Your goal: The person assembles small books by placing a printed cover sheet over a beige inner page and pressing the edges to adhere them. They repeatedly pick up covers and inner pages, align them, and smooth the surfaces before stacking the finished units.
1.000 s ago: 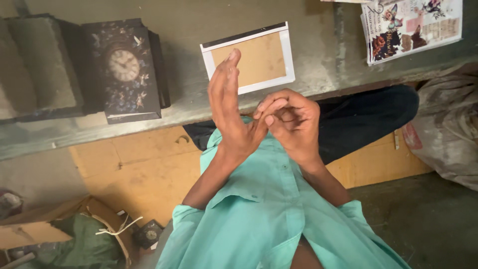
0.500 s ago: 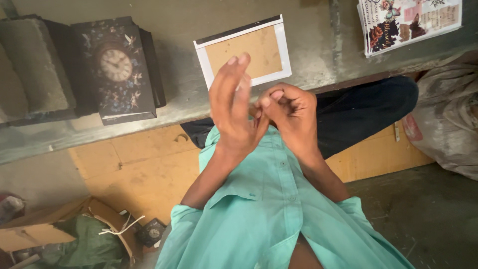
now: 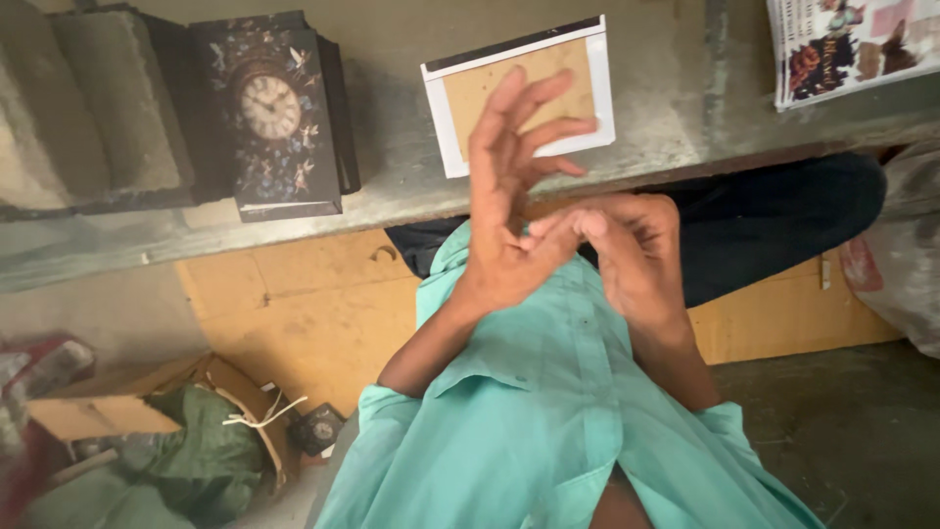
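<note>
My left hand (image 3: 509,201) is raised in front of my chest with its fingers spread, palm turned toward my right hand. My right hand (image 3: 632,255) is curled beside it, and its fingertips touch the heel of the left palm. Whether anything small sits between the right fingers cannot be told. Behind the left fingers, on the grey bench (image 3: 392,186), lies a white-framed board with a brown middle (image 3: 460,108). I wear a teal shirt (image 3: 548,411) and dark trousers (image 3: 774,225).
A dark box with a round clock face (image 3: 272,108) stands on the bench to the left, beside a grey block (image 3: 88,108). A printed magazine (image 3: 852,44) lies at top right. Plywood sheets (image 3: 313,313), a cardboard box with green cloth (image 3: 186,431) and a sack (image 3: 901,264) lie below.
My left hand's fingers have spread apart and its palm has turned more toward the right hand. My right hand has dropped lower, from the fingers to the heel of the left palm.
</note>
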